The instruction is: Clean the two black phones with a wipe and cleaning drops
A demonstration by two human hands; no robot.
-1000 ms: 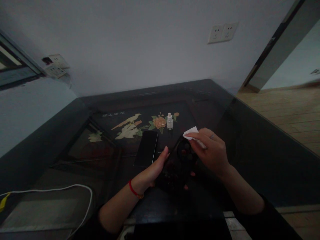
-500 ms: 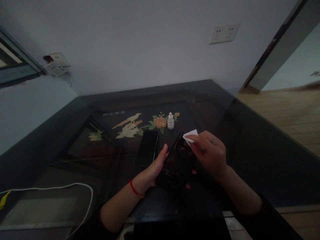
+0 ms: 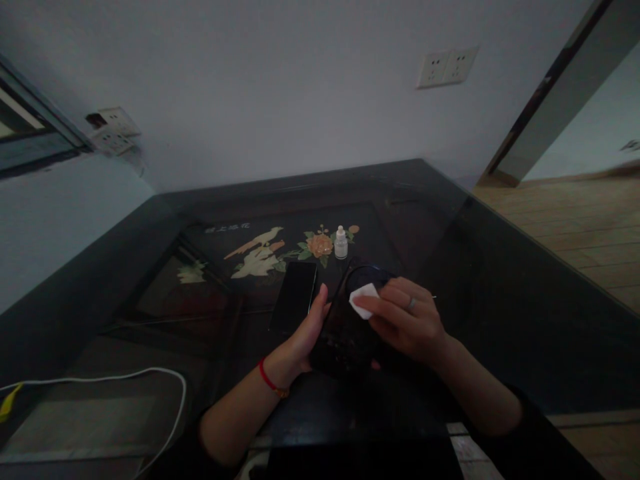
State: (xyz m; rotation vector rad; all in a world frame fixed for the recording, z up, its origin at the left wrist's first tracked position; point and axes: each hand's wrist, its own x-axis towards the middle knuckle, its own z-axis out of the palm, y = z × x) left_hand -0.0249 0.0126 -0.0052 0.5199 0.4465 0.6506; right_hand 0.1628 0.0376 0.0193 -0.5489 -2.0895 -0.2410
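Note:
My left hand (image 3: pixel 311 328) is wrapped round a dark phone case (image 3: pixel 345 337), with the thumb along its left edge. The case is tilted and has a large round ring outline near its top; its finer detail is lost in the dim light. A folded white wipe (image 3: pixel 365 300) is pinched in my right hand (image 3: pixel 407 317) and rests against the upper part of the case. Just left of my left thumb, a black phone (image 3: pixel 295 293) lies flat on the table. Beyond the case a small white dropper bottle (image 3: pixel 341 244) stands upright.
The dark glossy table (image 3: pixel 450 233) carries a bird-and-flower picture (image 3: pixel 260 257) and meets the wall at the back. A white cable (image 3: pixel 100 378) with a yellow tag (image 3: pixel 9 402) curves at the lower left. Wall sockets (image 3: pixel 447 67) sit above.
My right hand has moved the wipe down and to the left, from the top right corner of the phone case onto its upper face. The left hand has barely shifted.

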